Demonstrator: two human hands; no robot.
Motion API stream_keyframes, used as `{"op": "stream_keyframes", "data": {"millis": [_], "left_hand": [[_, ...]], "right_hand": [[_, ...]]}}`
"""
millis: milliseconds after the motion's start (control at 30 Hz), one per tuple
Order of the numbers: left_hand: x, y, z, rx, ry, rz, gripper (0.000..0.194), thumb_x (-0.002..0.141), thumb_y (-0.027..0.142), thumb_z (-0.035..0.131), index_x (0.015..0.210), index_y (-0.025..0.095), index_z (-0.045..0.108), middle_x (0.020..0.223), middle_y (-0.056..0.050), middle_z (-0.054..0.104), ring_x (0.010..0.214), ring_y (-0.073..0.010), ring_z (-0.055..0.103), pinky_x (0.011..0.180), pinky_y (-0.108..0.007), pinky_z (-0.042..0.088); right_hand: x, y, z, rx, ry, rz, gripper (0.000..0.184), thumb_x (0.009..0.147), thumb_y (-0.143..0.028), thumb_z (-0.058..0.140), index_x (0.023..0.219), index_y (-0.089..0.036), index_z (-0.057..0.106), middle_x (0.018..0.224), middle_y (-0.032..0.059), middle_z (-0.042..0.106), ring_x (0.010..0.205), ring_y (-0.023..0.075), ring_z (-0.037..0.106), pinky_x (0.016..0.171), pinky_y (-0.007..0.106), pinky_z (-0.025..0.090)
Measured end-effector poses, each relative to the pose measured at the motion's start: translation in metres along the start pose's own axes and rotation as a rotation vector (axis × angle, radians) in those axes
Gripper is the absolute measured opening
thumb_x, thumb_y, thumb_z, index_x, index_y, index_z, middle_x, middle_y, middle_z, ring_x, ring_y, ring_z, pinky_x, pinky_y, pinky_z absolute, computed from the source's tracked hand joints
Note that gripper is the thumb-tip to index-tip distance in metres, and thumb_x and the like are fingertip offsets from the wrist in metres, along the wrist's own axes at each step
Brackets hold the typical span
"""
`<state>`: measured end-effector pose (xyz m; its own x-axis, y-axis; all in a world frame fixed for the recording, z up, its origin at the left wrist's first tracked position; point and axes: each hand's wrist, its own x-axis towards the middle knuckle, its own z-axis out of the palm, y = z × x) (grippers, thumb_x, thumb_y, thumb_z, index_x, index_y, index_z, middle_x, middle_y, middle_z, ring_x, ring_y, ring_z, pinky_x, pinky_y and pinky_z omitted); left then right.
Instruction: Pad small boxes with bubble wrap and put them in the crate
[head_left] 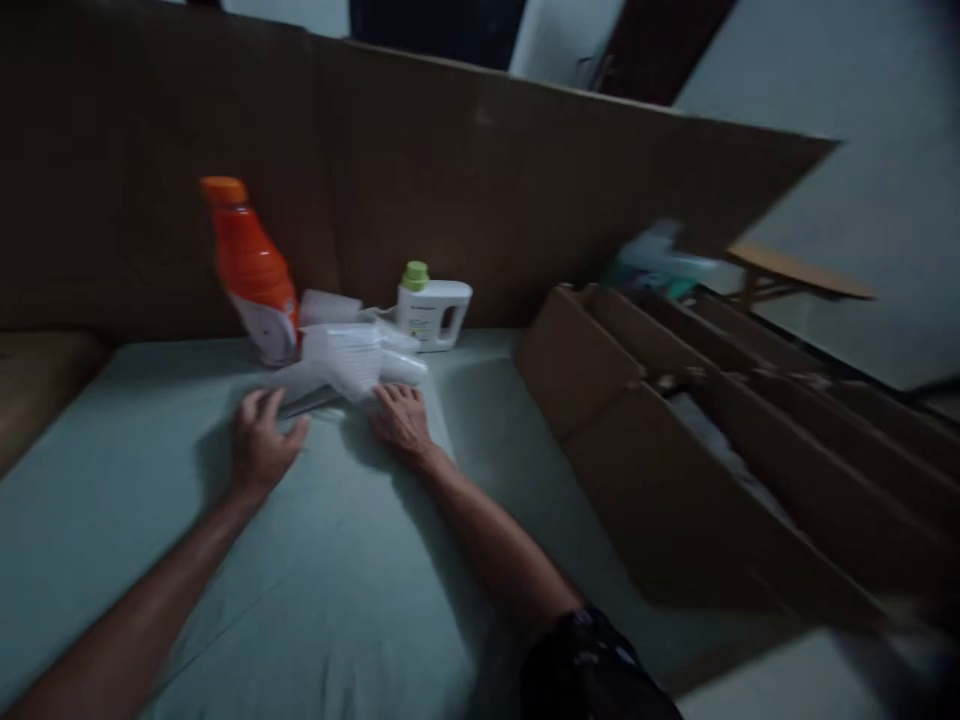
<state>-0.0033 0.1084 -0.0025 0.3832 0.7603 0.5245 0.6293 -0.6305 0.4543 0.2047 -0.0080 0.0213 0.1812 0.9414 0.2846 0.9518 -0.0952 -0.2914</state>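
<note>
A pile of pale, see-through plastic wrapping (345,355) lies on the light green sheet, its layers partly ribbed and rolled. My left hand (262,445) is at its near left edge, fingers spread and thumb apart, with nothing visible in the grasp. At the near right edge, my right hand (403,420) rests palm down, its fingertips against the plastic. Just behind the pile on the left stands an orange bottle (255,265) with an orange cap, tilted in view. A white jug (433,315) with a green cap and a handle stands behind it on the right.
A tall cardboard panel (480,190) rises behind the bottles. On the right, a cardboard box (600,430) with several dividers holds some whitish items. Beyond it is a small wooden table (795,270). A cardboard piece (45,380) sits at the left edge.
</note>
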Motion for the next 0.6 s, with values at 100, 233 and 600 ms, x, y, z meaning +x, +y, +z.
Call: {"op": "stream_keyframes", "data": {"millis": [100,233,600], "left_hand": [[-0.003,-0.006,-0.001,-0.038,0.096,0.013,0.055,0.085,0.049,0.055,0.123,0.011,0.061,0.12,-0.022,0.057,0.124,-0.0394,0.052,0.108,-0.057,0.044],[-0.003,-0.004,-0.004,-0.086,0.147,-0.121,0.049,0.076,0.047,0.059,0.116,0.018,0.06,0.094,-0.011,0.06,0.116,-0.0395,0.054,0.102,-0.061,0.05],[-0.029,0.021,-0.024,-0.226,0.12,-0.128,0.036,0.069,0.037,0.057,0.102,0.022,0.057,0.083,-0.006,0.053,0.112,-0.0405,0.054,0.104,-0.066,0.046]], "right_hand": [[-0.001,-0.002,-0.005,-0.031,0.015,0.042,0.031,0.099,-0.036,0.053,0.122,-0.017,0.062,0.125,0.0105,0.068,0.116,0.0257,0.054,0.102,0.04,0.033],[-0.014,-0.012,-0.012,-0.029,0.06,0.052,0.028,0.1,-0.031,0.051,0.122,-0.018,0.061,0.126,0.0089,0.067,0.115,0.0239,0.054,0.101,0.04,0.033],[-0.186,-0.027,-0.186,-0.326,0.464,0.076,0.039,0.092,-0.026,0.057,0.131,-0.02,0.059,0.138,0.0131,0.061,0.128,0.0296,0.052,0.109,0.047,0.033]]}}
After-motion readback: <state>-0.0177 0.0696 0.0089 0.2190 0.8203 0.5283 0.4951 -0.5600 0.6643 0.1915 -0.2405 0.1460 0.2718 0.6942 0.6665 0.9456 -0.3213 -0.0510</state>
